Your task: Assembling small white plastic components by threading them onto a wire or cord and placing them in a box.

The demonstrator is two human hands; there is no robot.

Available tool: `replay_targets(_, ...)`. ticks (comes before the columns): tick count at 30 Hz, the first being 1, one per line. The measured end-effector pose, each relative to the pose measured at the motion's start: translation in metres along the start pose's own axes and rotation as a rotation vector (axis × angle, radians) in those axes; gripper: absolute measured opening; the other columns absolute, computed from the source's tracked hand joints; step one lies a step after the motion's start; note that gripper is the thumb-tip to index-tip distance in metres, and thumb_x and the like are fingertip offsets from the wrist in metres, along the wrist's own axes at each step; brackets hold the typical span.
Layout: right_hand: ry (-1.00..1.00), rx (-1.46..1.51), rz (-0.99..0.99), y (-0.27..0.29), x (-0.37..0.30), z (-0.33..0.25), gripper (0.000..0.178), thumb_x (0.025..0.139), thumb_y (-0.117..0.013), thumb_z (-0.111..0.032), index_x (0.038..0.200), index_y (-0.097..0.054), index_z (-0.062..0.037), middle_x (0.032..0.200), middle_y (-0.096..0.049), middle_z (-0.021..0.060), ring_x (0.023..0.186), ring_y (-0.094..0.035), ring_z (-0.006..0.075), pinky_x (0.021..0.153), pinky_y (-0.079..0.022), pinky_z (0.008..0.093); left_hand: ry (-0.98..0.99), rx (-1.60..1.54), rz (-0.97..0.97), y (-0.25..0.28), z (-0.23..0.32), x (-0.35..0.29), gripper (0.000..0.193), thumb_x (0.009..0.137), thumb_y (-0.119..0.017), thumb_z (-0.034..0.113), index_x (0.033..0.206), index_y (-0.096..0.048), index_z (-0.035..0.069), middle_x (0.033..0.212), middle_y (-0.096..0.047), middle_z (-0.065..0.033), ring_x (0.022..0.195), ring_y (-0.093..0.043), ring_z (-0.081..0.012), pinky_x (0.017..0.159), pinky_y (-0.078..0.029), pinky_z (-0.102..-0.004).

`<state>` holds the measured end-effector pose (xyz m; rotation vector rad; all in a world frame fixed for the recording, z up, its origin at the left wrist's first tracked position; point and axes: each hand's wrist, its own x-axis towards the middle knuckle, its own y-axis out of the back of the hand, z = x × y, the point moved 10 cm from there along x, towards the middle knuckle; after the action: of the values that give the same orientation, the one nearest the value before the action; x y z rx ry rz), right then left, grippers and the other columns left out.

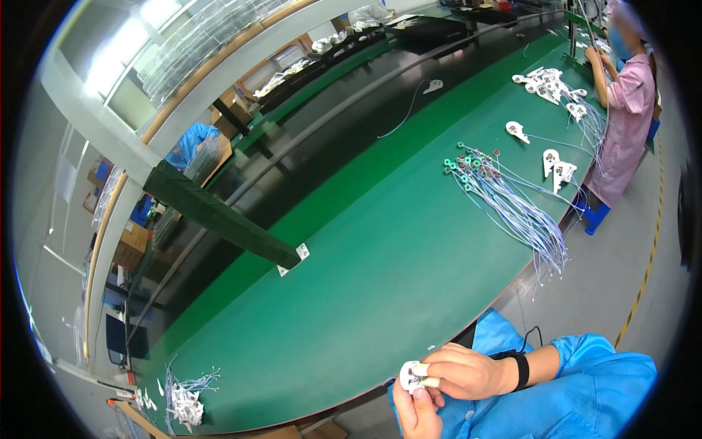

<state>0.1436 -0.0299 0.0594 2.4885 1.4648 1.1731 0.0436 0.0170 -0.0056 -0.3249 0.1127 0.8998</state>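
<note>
Midway through a single piece, by the look of it: a small white plastic housing [409, 374] with a rounded end is pinched between both hands, just off the near edge of the green worktop [351, 322]. The left hand [418, 417] grasps it from below with the thumb pressed on its face; the right hand [468, 373] grips it from the right side, pale finger cots [431, 382] covering fingertips. Whether a cable runs from this housing cannot be told, as the fingers hide much of it.

As for what is done, the worktop's left end bears a heap of white parts [186, 407] with thin cables among them; these may be finished pieces, though they are too small to be sure.

Plenty seems left. Toward the right end, by the near edge, lies a large bundle of pale blue cables [519, 219] with green rings at their heads, no white housing visible on those heads. Two loose housings [561, 175] lie beside the bundle, nearer that edge, and a lone one with a cable [516, 132] lies farther along. Beyond, a pile of white housings [541, 82] sits near a co-worker in pink [625, 124].
</note>
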Motion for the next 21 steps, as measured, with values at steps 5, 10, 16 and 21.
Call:
replay_targets(5,-0.040,0.032,0.028,-0.005,0.008,0.003,0.029,0.073,-0.069,0.002,0.100,-0.059,0.0029,0.095,-0.062,0.0134,0.078,-0.061,0.0277,0.069,-0.050,0.0343,-0.164,0.169,-0.069,0.002,0.004,0.012,0.046,0.094,-0.044,0.010,0.134,-0.027,-0.003,0.086,-0.053,-0.0082,0.061,-0.047,-0.0084,0.053,-0.039,-0.0197)
replay_targets(10,-0.038,0.115,0.087,-0.008,0.009,0.009,0.029,0.072,-0.067,0.006,0.099,-0.058,0.0013,0.097,-0.062,0.0152,0.079,-0.062,0.0279,0.066,-0.050,0.0337,-0.286,0.338,0.028,0.001,0.025,0.007,0.043,0.100,-0.034,0.018,0.137,-0.026,-0.004,0.110,-0.053,-0.0127,0.092,-0.055,-0.0173,0.079,-0.047,-0.0271)
replay_targets(16,-0.002,0.148,0.041,-0.009,0.014,0.008,0.029,0.072,-0.065,0.009,0.099,-0.059,0.0000,0.098,-0.061,0.0142,0.079,-0.062,0.0276,0.065,-0.050,0.0329,-0.234,0.356,-0.009,0.002,0.027,0.008,0.043,0.100,-0.035,0.015,0.135,-0.029,-0.007,0.119,-0.050,-0.0168,0.102,-0.053,-0.0213,0.087,-0.045,-0.0297)
replay_targets(21,0.038,0.114,0.030,-0.009,0.021,0.006,0.028,0.071,-0.065,0.007,0.098,-0.060,-0.0004,0.097,-0.061,0.0134,0.078,-0.061,0.0260,0.064,-0.050,0.0329,-0.285,0.399,0.057,0.004,0.029,0.009,0.041,0.100,-0.036,0.016,0.133,-0.033,-0.007,0.119,-0.051,-0.0160,0.101,-0.053,-0.0202,0.085,-0.045,-0.0292)
